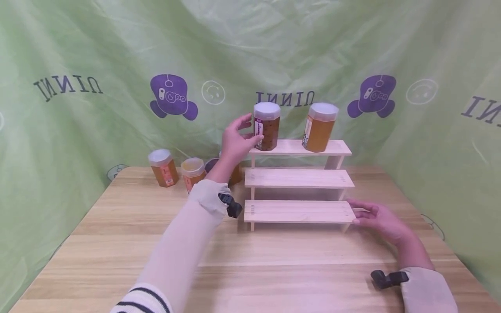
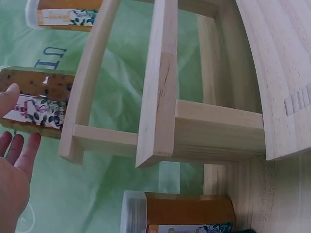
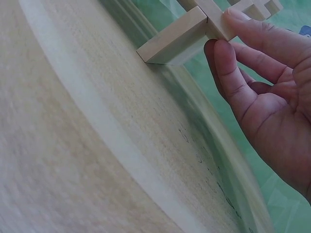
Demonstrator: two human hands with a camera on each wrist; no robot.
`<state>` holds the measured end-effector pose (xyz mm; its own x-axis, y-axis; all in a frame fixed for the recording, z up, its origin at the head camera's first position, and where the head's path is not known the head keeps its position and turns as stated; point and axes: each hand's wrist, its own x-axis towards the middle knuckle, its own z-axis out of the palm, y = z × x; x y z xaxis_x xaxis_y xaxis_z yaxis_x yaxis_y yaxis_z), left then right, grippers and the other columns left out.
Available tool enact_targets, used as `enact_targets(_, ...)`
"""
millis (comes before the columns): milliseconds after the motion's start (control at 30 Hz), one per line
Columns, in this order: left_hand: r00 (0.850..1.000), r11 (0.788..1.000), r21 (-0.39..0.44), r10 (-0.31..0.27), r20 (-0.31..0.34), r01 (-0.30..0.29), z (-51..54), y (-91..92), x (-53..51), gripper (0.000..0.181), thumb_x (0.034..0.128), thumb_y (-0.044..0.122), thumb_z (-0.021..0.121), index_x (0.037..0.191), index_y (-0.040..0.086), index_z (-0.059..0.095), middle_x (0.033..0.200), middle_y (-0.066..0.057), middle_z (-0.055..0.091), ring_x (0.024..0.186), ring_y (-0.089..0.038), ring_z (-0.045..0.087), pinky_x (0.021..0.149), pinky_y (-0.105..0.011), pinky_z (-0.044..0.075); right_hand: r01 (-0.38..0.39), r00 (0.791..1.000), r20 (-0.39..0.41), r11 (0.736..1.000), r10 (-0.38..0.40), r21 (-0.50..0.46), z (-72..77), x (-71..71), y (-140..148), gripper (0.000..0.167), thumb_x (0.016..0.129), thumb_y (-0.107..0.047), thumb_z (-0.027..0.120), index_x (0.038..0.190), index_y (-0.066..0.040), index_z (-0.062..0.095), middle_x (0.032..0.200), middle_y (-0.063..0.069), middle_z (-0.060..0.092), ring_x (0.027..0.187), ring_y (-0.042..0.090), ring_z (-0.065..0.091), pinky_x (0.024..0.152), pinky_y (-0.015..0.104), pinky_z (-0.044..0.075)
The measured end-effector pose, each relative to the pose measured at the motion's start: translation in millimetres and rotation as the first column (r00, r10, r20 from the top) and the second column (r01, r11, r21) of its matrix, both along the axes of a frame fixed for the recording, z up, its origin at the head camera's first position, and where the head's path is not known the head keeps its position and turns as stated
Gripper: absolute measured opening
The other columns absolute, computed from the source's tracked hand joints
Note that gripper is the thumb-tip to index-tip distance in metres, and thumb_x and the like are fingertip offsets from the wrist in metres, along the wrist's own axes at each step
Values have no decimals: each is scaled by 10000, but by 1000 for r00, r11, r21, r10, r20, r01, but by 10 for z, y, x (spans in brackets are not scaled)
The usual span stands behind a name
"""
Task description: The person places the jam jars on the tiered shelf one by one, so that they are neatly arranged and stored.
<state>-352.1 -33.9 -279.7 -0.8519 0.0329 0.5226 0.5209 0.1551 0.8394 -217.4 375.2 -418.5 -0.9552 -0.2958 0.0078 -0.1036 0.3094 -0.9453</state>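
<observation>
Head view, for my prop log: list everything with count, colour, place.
Table: one, light wood, underneath
Stand: one, pale wood, on table
Darker jar: one, brown, top tier, left
Lighter jar: one, amber, top tier, right
Other jars: at least three, amber, table's left
Backdrop: one, green, purple prints, behind
Sleeves: two, pale, at lower edge
Wrist cameras: two, black, at sleeve ends
Left hand: one, at darker jar
Right hand: one, pinching lowest tier's right end

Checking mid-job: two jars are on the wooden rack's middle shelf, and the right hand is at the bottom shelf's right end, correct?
Not quite. The dark-flecked jar and the amber jar are on the top shelf, not the middle shelf; the head view shows it. The right hand is indeed at the right end of the bottom shelf.
</observation>
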Motion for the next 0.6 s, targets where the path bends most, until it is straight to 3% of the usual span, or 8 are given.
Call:
enact_targets(200, 994, 999, 45, 13, -105, -8, 18, -114, 111, 465, 775, -12, 797, 1208, -54, 634, 1204, -156, 623, 1122, -332, 598, 901, -348, 540, -6, 1000, 12, 1000, 7, -14, -15, 2, 4, 652, 884, -35, 684, 1442, 76, 365, 1188, -13, 664, 1048, 107, 643, 883, 194, 501)
enact_targets(600, 985, 988, 146, -29, -173, 55, 47, -374, 267, 408, 769, -59, 777, 1147, -102, 629, 1135, -215, 642, 990, -275, 638, 929, -455, 518, -30, 999, -11, 1000, 30, -3, -8, 9, 9, 646, 894, -31, 669, 1441, 94, 349, 1187, -15, 664, 1043, 103, 644, 876, 197, 505)
